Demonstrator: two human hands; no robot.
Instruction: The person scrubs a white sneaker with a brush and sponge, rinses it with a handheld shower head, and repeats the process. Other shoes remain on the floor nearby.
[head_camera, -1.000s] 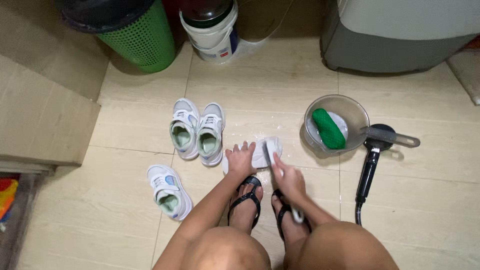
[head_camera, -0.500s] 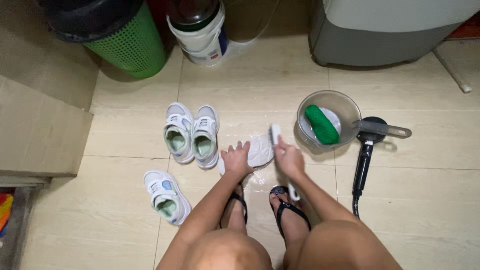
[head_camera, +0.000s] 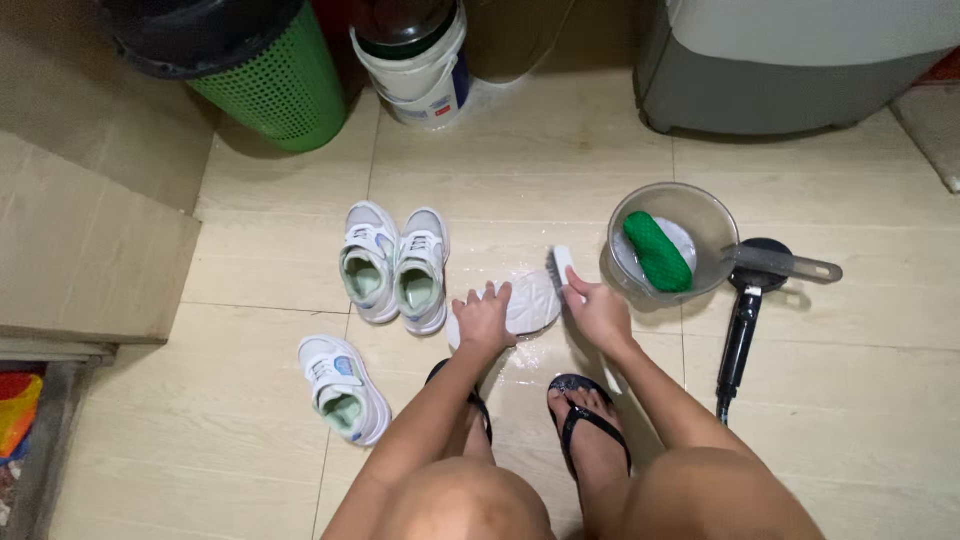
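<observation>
A small white shoe (head_camera: 532, 302) lies sole up on the wet tiled floor just ahead of my feet. My left hand (head_camera: 482, 320) presses down on its near end, fingers spread. My right hand (head_camera: 597, 310) grips a white scrub brush (head_camera: 562, 266), whose head sits at the far right edge of the shoe. Left of it stands a pair of white and pale green shoes (head_camera: 395, 262), and a single matching shoe (head_camera: 341, 387) lies nearer to me.
A clear dipper bowl (head_camera: 710, 218) with a green net scrubber (head_camera: 657, 252) stands at the right, beside a black hair dryer (head_camera: 745, 325). A green basket (head_camera: 268, 75), a white bucket (head_camera: 418, 62) and a grey appliance (head_camera: 800, 65) line the far side. My feet wear black sandals (head_camera: 588, 418).
My right hand has carried the brush from the near middle of the shoe out to its far right edge. My left hand stays on the shoe. The view shifted a little.
</observation>
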